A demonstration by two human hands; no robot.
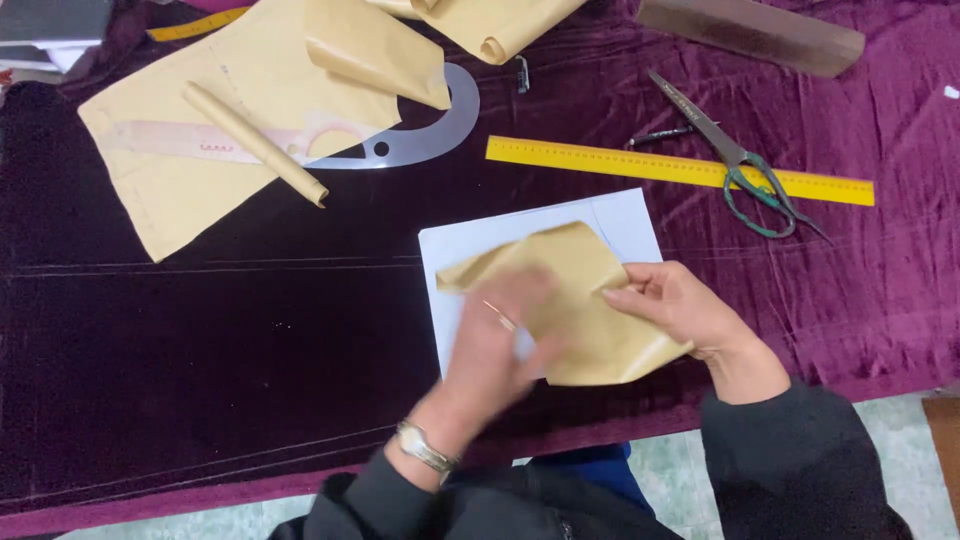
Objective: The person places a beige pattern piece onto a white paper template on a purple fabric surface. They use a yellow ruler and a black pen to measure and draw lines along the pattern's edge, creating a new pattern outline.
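Purple velvet cloth covers the whole table, chalk lines running across it. On it, top left: large tan pattern sheet, one corner curled over, a rolled paper tube lying on top, clear curve template poking out from under it. Top right: yellow ruler flat on the cloth, green-handled scissors lying across its right end, dark wooden block above.

Centre: white sheet flat on the cloth. Small tan paper piece sits over it, partly lifted, between both hands.

Left hand is motion-blurred, palm down on the lower left of the piece, fingers spread and pressing; ring and wristwatch visible. Right hand pinches the right edge between thumb and fingertips, rest of the fingers curled.

Handling, my read: thin kraft-type paper, very light, limp, holds creases, tears at the edge if tugged. Slides easily on the white sheet. Best held at an edge or corner with a light pinch, other hand flat to keep it from shifting.

Look: matte tan, irregular outline, pointed tip at left, soft folds, lower right corner lifting off the cloth.
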